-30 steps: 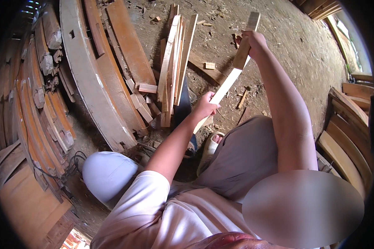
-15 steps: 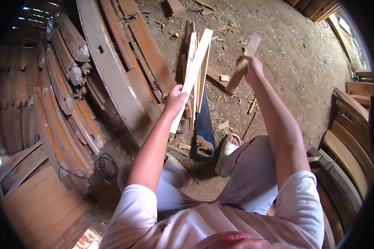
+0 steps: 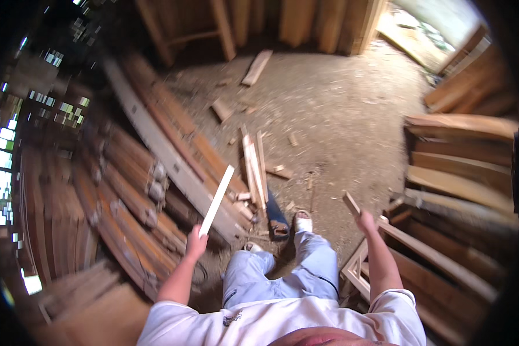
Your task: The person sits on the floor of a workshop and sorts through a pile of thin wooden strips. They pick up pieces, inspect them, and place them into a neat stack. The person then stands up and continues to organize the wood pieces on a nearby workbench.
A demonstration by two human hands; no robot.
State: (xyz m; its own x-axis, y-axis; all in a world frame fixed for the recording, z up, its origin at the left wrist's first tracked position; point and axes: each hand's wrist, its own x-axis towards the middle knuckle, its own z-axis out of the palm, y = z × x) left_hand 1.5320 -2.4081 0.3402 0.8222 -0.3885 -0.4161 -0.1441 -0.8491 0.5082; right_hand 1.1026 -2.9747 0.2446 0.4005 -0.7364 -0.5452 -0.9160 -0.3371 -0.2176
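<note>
My left hand is closed round the lower end of a pale wooden strip, which slants up and to the right above the stacked boards. Out to the right, my right hand grips a short brown wooden piece; the rest of it is hidden by the hand, and its exact kind is unclear. Between my hands, several light wooden strips lie on the ground. A handsaw with a dark blade and wooden handle lies beside them, near my feet.
Long curved timbers are stacked along the left. Thick boards pile up on the right, with a pale wooden frame near my right forearm. Loose offcuts lie on the dirt floor. Upright boards line the far side.
My hands have moved apart: the left carries the strip leftward off the pile, the right brings its wooden piece nearer. The view has tilted up, showing more of the far side.
</note>
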